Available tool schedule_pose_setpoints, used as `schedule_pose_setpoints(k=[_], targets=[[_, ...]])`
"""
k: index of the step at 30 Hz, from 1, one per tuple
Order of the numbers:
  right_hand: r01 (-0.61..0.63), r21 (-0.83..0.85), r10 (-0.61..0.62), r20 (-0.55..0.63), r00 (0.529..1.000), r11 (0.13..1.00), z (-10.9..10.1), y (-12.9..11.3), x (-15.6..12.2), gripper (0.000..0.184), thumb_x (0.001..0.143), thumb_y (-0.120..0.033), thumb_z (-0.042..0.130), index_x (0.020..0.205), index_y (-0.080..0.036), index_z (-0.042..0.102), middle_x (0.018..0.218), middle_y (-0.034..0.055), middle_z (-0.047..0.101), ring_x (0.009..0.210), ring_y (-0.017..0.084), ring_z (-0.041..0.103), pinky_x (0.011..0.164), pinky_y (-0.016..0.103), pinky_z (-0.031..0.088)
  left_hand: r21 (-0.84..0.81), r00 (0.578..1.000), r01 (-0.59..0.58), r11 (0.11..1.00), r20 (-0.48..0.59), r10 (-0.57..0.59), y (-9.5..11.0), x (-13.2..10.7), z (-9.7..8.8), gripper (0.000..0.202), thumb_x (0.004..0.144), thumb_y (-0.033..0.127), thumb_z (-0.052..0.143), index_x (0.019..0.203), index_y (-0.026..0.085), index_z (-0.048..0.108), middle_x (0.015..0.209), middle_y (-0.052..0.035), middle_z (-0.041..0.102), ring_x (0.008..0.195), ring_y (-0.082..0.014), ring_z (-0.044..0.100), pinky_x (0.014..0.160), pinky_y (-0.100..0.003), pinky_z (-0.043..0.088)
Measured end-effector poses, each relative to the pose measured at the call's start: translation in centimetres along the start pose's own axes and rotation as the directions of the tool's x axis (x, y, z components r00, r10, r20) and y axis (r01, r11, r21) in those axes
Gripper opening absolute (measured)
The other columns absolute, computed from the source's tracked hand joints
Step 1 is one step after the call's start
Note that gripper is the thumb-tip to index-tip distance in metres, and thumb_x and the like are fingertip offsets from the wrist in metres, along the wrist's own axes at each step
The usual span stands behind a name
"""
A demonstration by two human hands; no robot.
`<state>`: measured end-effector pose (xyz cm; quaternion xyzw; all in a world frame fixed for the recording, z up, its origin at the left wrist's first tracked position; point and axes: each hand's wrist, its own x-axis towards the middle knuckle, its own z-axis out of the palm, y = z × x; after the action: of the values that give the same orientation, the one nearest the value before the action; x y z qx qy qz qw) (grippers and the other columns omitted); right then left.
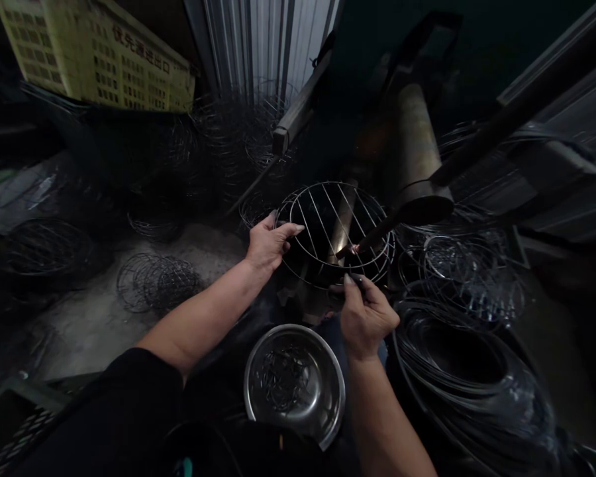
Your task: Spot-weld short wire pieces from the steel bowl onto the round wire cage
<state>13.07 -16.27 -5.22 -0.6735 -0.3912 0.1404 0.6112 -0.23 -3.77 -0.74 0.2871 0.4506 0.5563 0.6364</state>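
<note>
A round wire basket frame (335,232) sits tilted against a dark machine, its straight cross wires facing me. My left hand (268,242) grips the frame's left rim. My right hand (365,315) is at the frame's lower edge, fingers pinched on a small dark piece, probably a short wire. A dark rod-like electrode (377,235) from the machine meets the frame just above my right hand, where a faint glow shows.
A shiny metal bowl (328,397) with several small wire pieces stands below my hands. Stacked wire rings (471,371) lie at the right. Finished wire baskets (156,281) lie on the floor at the left. A yellow printed board (94,56) hangs at the upper left.
</note>
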Motion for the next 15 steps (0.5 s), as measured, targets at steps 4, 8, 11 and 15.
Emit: schedule_pose_setpoints(k=[4,8,11,15], targets=[[-0.015,0.107,0.021,-0.052,0.998,0.994,0.4,-0.6,1.0,0.025,0.079,-0.038,0.069,0.086,-0.013,0.071,0.069,0.0036,0.070,0.058,0.019,0.068,0.060,0.030,0.056,-0.003,1.000,0.008,1.000,0.004,-0.008,-0.2,0.9,0.5,0.036,0.045,0.015,0.079,0.072,0.015,0.055,0.060,0.0057,0.052,0.051,-0.0054,0.047,0.042,-0.018,0.027],[0.022,0.101,-0.014,-0.076,0.997,0.995,0.7,-0.7,1.8,0.024,0.079,-0.037,0.068,0.085,-0.014,0.070,0.070,0.0037,0.069,0.059,0.019,0.068,0.061,0.031,0.056,-0.020,1.000,0.021,1.000,0.005,-0.021,0.1,1.4,1.0,0.038,0.045,0.014,0.078,0.076,0.015,0.057,0.060,0.0059,0.052,0.051,-0.0053,0.047,0.043,-0.018,0.024],[0.034,0.072,-0.028,-0.079,0.996,0.997,0.9,-0.5,2.1,0.025,0.078,-0.038,0.067,0.084,-0.014,0.070,0.069,0.0037,0.069,0.061,0.020,0.069,0.063,0.032,0.056,-0.019,0.999,0.035,0.999,-0.010,-0.035,0.3,1.5,1.2,0.038,0.045,0.013,0.078,0.076,0.015,0.057,0.060,0.0054,0.053,0.052,-0.0054,0.047,0.044,-0.019,0.024],[0.048,0.041,-0.045,-0.078,0.996,0.998,0.9,-0.1,2.2,0.026,0.080,-0.038,0.065,0.085,-0.013,0.070,0.071,0.0052,0.069,0.062,0.021,0.068,0.065,0.033,0.055,-0.018,0.999,0.037,0.999,-0.011,-0.037,0.3,1.8,1.4,0.039,0.044,0.013,0.078,0.076,0.015,0.056,0.059,0.0056,0.052,0.050,-0.0054,0.046,0.044,-0.019,0.024]])
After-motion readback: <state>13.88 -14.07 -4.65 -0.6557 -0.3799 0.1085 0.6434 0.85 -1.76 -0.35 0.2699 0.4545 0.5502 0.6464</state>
